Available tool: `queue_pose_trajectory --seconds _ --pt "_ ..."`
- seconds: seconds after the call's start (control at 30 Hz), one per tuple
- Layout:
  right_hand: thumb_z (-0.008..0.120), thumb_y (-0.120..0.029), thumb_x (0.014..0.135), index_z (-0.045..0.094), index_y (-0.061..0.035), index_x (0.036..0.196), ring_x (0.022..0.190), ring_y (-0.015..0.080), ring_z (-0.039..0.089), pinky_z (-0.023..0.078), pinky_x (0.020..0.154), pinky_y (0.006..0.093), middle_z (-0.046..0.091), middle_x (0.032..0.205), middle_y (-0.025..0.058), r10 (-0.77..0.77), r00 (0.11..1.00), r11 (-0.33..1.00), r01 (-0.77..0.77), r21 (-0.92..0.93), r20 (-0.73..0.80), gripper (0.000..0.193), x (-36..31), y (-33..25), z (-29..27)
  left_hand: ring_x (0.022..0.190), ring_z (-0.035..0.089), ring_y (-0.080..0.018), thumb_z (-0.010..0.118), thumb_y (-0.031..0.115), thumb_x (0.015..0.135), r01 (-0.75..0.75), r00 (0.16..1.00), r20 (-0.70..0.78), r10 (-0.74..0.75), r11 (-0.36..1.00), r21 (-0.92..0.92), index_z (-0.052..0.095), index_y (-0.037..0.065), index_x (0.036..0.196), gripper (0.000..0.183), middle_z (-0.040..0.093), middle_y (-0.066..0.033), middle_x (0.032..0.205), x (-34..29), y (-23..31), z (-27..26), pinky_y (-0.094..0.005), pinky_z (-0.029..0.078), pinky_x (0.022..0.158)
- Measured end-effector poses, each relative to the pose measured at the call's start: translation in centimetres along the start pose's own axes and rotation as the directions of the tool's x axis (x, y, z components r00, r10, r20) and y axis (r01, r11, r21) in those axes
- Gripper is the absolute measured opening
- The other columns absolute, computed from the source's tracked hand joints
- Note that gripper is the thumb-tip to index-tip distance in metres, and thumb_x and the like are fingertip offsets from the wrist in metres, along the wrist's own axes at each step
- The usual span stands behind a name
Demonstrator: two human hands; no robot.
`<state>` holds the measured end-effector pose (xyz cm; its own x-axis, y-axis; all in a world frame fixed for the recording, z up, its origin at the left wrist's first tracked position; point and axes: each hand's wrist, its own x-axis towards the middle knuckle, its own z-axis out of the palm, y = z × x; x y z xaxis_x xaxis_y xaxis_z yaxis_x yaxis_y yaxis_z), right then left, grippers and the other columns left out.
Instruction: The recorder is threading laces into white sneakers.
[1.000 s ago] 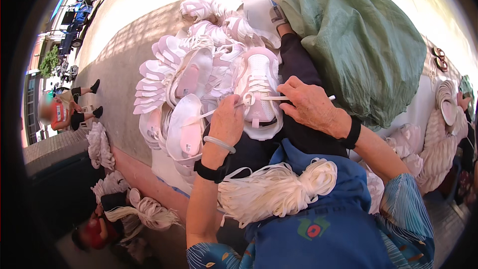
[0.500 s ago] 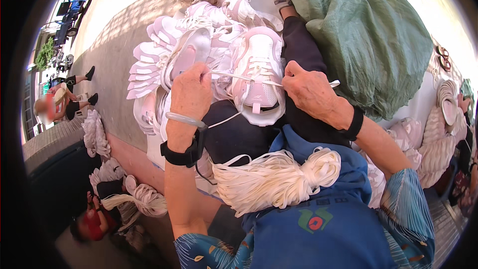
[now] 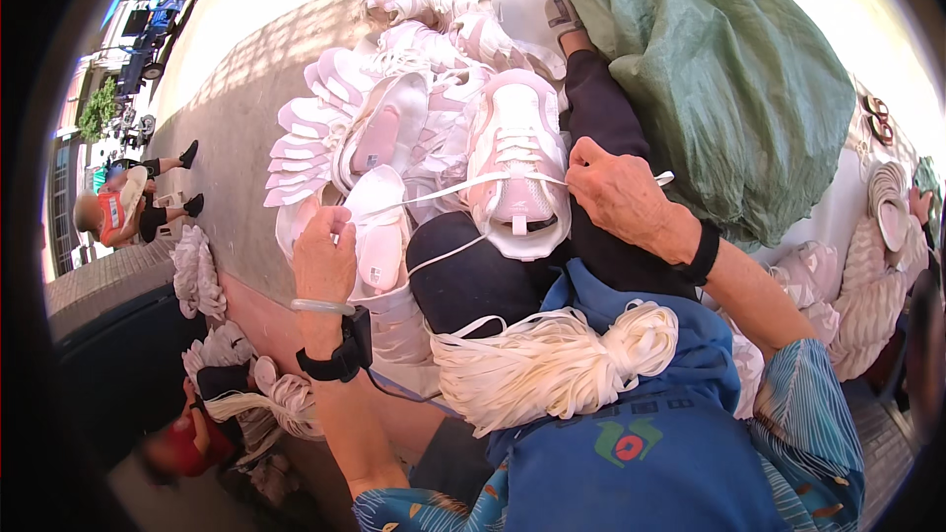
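Observation:
On my lap sits a white and pale pink sneaker (image 3: 516, 153), its heel toward me. A white shoelace (image 3: 434, 195) runs across its tongue, drawn out to both sides. My left hand (image 3: 325, 251) pinches one length of the lace, well out to the left over other shoe parts. Close to the right side of the sneaker, my right hand (image 3: 623, 195) is closed on the other length, and its tip pokes out beyond my fingers. A thick bundle of cream laces (image 3: 552, 365) lies on my blue apron (image 3: 631, 473), nearer to me.
Stacked white and pink shoe uppers (image 3: 315, 128) heap up left of and beyond the sneaker. A large green sack (image 3: 729, 89) stands at the right. More shoes (image 3: 867, 305) lie at far right. Two other people are at the left, one in an orange top (image 3: 123, 207).
My left hand has moved left and toward me, pulling out a longer stretch of lace. My right hand stays near the shoe, still gripping its length.

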<state>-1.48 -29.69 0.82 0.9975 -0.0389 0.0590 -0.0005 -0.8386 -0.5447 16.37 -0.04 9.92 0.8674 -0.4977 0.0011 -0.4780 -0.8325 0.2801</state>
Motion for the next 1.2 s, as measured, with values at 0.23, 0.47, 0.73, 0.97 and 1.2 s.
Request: queue_pose_trajectory --seconds 0.23,0.47,0.73,0.97,1.2 --pt "0.06 -0.009 0.081 0.057 -0.0033 0.076 0.067 0.0271 0.059 0.049 0.059 0.0375 0.052 0.092 0.0081 -0.003 0.997 1.0 0.003 0.0 -0.072 0.008 -0.6 0.5 0.0 0.058 0.061 -0.0117 0.058 0.023 0.09 0.489 0.749 0.657 -0.084 0.74 -0.462 0.056 -0.003 0.11 0.033 0.064 -0.0108 0.093 -3.7 6.3 2.9 -0.0246 0.05 0.053" --pt "0.059 -0.011 0.082 0.059 -0.0043 0.078 0.068 0.0269 0.059 0.049 0.058 0.0375 0.052 0.089 0.0082 -0.008 0.998 0.997 0.013 0.079 -0.063 0.007 -0.5 0.1 -1.3 0.065 0.064 -0.0164 0.052 0.028 0.095 0.732 0.632 0.775 0.003 0.326 -0.599 0.04 -0.004 0.131 0.049 0.062 -0.0154 0.104 -7.3 10.9 9.2 -0.0256 0.053 0.06" --pt "0.053 -0.01 0.08 0.057 0.0006 0.067 0.06 0.0261 0.056 0.044 0.056 0.0354 0.052 0.07 0.011 -0.035 0.992 0.985 0.054 0.164 -0.118 0.017 -0.1 0.8 -0.8 0.049 0.047 -0.0101 0.056 0.03 0.093 0.695 0.65 0.76 -0.026 -0.384 -0.608 0.053 0.012 0.091 0.018 0.059 -0.001 0.073 -5.7 12.4 12.8 -0.0241 0.04 0.05" --pt "0.053 -0.014 0.072 0.059 0.0019 0.065 0.053 0.0126 0.044 0.036 0.051 0.029 0.05 0.057 0.0062 0.263 0.778 0.609 -0.593 0.527 0.571 0.019 -1.0 2.2 -5.5 0.064 0.051 -0.0079 0.061 0.018 0.09 0.608 0.737 0.676 -0.004 -0.432 -0.666 0.059 0.008 0.105 0.018 0.06 0.001 0.082 -8.8 11.9 12.9 -0.0247 0.042 0.061" --pt "0.059 -0.011 0.08 0.061 -0.002 0.087 0.075 0.0295 0.057 0.046 0.064 0.0349 0.057 0.082 0.011 0.072 0.997 0.987 -0.068 0.142 -0.021 0.011 -1.0 -0.2 -4.0 0.114 0.053 -0.0214 0.058 0.024 0.091 0.546 0.785 0.608 0.119 -0.597 -0.588 0.046 0.005 0.127 0.043 0.056 -0.0082 0.122 -5.5 12.3 13.3 -0.0405 0.041 0.099"
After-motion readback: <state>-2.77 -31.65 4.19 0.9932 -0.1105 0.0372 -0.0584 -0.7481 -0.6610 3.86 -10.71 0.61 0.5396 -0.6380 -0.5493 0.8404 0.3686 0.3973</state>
